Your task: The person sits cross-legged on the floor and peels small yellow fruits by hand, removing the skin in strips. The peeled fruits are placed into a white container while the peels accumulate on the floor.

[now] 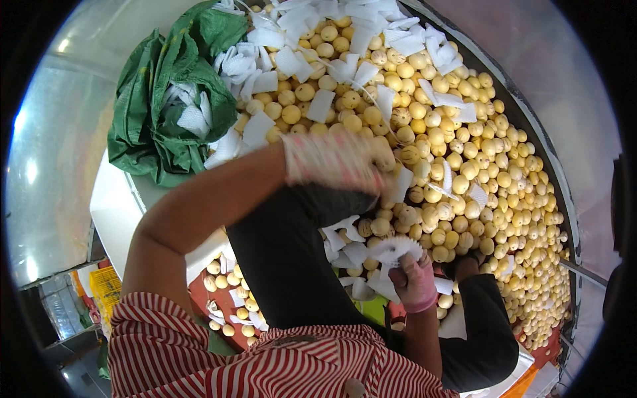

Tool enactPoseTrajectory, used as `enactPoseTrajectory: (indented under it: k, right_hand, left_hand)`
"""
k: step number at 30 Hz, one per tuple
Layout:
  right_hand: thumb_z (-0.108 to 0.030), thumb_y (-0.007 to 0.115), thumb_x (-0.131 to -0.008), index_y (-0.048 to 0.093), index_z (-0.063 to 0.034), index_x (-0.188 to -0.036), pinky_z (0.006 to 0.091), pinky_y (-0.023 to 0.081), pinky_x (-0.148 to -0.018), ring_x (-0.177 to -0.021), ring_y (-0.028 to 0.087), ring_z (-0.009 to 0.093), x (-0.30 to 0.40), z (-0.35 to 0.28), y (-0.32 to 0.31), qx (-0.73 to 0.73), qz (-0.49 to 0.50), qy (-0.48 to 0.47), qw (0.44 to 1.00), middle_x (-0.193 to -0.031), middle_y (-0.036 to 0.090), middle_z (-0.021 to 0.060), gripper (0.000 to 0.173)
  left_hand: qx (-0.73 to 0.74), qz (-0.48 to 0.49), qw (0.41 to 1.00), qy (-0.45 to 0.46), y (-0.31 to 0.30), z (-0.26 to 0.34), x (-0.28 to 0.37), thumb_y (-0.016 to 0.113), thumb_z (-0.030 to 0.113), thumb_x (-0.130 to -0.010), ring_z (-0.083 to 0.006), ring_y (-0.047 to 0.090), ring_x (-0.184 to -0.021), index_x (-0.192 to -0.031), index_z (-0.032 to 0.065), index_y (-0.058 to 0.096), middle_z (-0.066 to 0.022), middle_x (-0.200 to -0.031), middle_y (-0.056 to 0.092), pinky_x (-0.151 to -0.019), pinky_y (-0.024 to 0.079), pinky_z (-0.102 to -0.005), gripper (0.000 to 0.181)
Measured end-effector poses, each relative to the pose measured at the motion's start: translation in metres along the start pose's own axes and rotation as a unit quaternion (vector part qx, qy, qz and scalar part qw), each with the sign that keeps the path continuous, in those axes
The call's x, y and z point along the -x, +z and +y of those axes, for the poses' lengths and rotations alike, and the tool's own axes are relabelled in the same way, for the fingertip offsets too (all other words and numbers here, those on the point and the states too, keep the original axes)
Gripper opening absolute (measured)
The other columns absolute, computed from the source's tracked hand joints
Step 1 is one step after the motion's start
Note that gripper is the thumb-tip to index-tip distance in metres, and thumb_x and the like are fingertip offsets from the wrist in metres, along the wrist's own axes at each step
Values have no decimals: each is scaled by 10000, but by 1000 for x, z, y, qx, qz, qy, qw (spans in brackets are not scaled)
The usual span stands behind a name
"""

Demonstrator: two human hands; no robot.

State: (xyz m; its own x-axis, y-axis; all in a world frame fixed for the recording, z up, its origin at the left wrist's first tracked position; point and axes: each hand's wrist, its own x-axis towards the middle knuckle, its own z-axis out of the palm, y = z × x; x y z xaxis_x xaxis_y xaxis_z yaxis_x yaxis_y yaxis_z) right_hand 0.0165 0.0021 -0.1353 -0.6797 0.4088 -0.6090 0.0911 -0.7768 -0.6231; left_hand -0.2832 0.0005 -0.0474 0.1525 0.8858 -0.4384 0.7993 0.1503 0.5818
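My left hand (338,161), in a white glove with pink marks, is blurred over a heap of yellow pepino melons (351,99), many with dark stripes. Its fingers look curled, and I cannot tell whether they hold anything. Lower down, my right hand (415,283), in a pink glove with bare fingertips, pinches a white foam net sleeve (395,250). The sleeve's rim is spread into a ring, and no fruit shows inside. Loose foam sleeves (348,253) lie among the melons between my legs.
A green woven sack (144,104) at the upper left gapes around more foam sleeves (191,112). Below it stands a white box (112,204). My bent legs (288,268) in black trousers frame the near fruit. A yellow plastic crate (105,286) sits far left. Clear sheeting (552,79) curves behind the heap.
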Motion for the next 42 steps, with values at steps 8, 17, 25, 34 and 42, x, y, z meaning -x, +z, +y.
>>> enactPoseTrajectory:
  k: [8, 17, 25, 34, 42]
  right_hand:
    - [-199, 716, -779, 632, 42, -1039, 216, 415, -439, -508, 564, 104, 2, -3, 17, 51, -127, 122, 983, -770, 673, 69, 364]
    - [-61, 609, -828, 609, 26, -1094, 232, 474, -555, -644, 618, 134, -11, 9, 0, 42, -118, 131, 983, -805, 662, 54, 280]
    - [-197, 585, -895, 544, -28, -1148, 233, 352, -492, -526, 460, 104, -15, 14, -15, -68, 93, -77, 990, -643, 523, 7, 307]
    - [1, 594, -828, 523, -22, -1218, 225, 420, -578, -626, 507, 71, 14, -69, -3, 47, 120, -334, 934, -781, 576, 1, 398]
    - [-63, 777, -740, 462, -13, -1307, 291, 466, -902, -1021, 556, 121, 54, -111, 17, 173, 18, -419, 891, -1180, 588, 62, 651]
  left_hand:
    - [-249, 67, 922, -287, 29, -258, -10, 710, 260, -805, -317, 489, -1211, -1364, 116, 449, -142, -1359, 461, -1020, 407, -408, 634]
    - [-284, 85, 886, -358, 80, -313, -63, 582, 195, -894, -315, 502, -1211, -1370, 74, 439, -191, -1297, 529, -1034, 367, -398, 512]
    - [610, 208, 745, -173, 50, -224, -36, 641, 284, -883, -244, 616, -986, -1230, 0, 534, -154, -1107, 623, -852, 517, -377, 461]
    - [717, -181, 667, 95, -37, 9, -39, 644, 257, -872, -233, 597, -872, -1198, -20, 526, -149, -1041, 601, -718, 532, -358, 443]
    - [641, -213, 731, 100, 33, 123, -34, 568, 303, -949, -149, 587, -782, -1160, 73, 578, -29, -985, 629, -654, 483, -301, 312]
